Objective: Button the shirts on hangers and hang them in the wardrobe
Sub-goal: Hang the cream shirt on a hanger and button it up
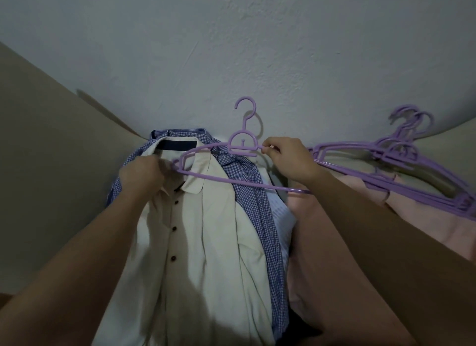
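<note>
Pinches the purple hanger (242, 142) just beside its neck with the right hand (291, 160), fingers curled on the top bar; grips the cream shirt (213, 229) at the collar with the left hand (140, 174). Cream shirt flat on top of a blue checked shirt (260, 211), collar toward the wall. To the right, on pink cloth (438, 222), a heap of spare hangers (401, 155)

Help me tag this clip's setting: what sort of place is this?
Probably a bedroom at home: piled shirts beside what looks like a pink bedsheet, spare purple hangers lying loose, a plain painted wall behind.
</note>
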